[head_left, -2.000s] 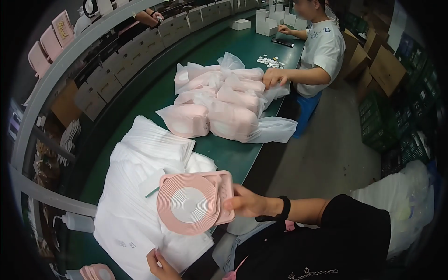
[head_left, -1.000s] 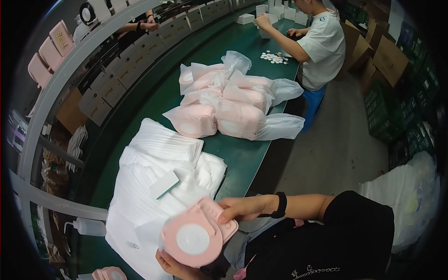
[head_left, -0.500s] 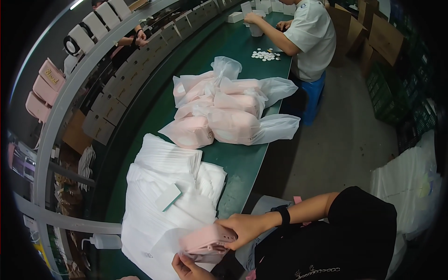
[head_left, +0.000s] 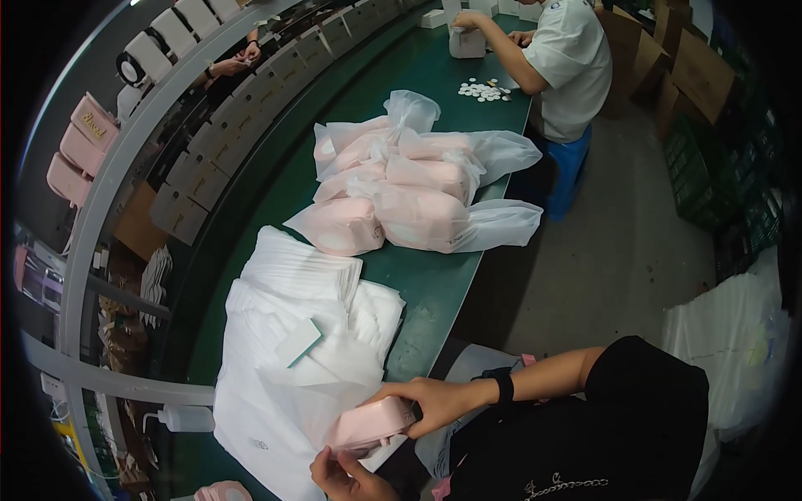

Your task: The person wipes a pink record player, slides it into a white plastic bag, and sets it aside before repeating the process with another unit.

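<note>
Pink device (head_left: 365, 426) juts leftward from right hand (head_left: 438, 404), clasped in its fingers; left hand (head_left: 342, 479) half-curled beside it, hold unclear.

Packages (head_left: 422, 219) are lying behind the bags (head_left: 263, 367) near the surface's (head_left: 415, 288) right edge; a card (head_left: 298, 342) is resting on the bags.

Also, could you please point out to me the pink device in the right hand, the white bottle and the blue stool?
Pink device (head_left: 369, 423): head view, on the middle of its casing.
White bottle (head_left: 188, 419): head view, on its body.
Blue stool (head_left: 571, 169): head view, on its side.
</note>
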`<state>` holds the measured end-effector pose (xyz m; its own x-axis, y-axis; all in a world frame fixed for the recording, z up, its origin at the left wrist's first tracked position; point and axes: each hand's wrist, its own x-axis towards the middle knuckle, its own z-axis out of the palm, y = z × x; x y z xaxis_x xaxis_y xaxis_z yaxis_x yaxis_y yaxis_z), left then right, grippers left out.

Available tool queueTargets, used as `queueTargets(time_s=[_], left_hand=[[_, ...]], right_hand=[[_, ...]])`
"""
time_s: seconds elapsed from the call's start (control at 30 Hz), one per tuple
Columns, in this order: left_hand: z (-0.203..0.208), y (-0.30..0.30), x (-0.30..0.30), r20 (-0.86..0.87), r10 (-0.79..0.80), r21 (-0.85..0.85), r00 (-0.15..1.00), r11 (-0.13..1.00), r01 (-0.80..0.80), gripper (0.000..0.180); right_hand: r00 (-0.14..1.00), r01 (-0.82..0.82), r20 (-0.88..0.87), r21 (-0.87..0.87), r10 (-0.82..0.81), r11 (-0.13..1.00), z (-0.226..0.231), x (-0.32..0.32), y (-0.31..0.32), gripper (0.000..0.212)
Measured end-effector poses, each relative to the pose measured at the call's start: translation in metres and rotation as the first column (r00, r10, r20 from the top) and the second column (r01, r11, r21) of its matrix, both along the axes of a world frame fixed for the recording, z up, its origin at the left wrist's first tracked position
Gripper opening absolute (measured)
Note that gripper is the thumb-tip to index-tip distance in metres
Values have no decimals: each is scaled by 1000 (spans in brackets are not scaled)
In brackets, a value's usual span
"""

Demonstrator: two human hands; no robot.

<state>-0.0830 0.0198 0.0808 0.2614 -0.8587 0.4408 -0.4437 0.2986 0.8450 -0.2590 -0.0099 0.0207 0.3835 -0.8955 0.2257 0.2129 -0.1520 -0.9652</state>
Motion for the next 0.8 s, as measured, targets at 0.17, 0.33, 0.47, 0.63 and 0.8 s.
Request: queueTargets(time_s=[0.17,0.33,0.47,0.63,0.8], left_hand=[[22,9,-11,358,-362,145,861,932,332,21],[15,14,-6,307,-520,168,797,854,492,16],[21,15,7,-169,-184,17,968,982,189,6],[39,6,69,-259,5,-101,966,994,-33,9],[81,26,101,-263,-130,-206,956,976,76,18]], right_hand=[[960,-57,275,348,-44,936,-14,19,-4,51],[990,-126,103,309,99,943,13,11,-3,52],[961,-256,-16,339,278,905,18,42,2,51],[879,-475,-42,-21,474,880,40,63,4,43],[949,-306,-270,-684,160,662,58,56,-12,22]])
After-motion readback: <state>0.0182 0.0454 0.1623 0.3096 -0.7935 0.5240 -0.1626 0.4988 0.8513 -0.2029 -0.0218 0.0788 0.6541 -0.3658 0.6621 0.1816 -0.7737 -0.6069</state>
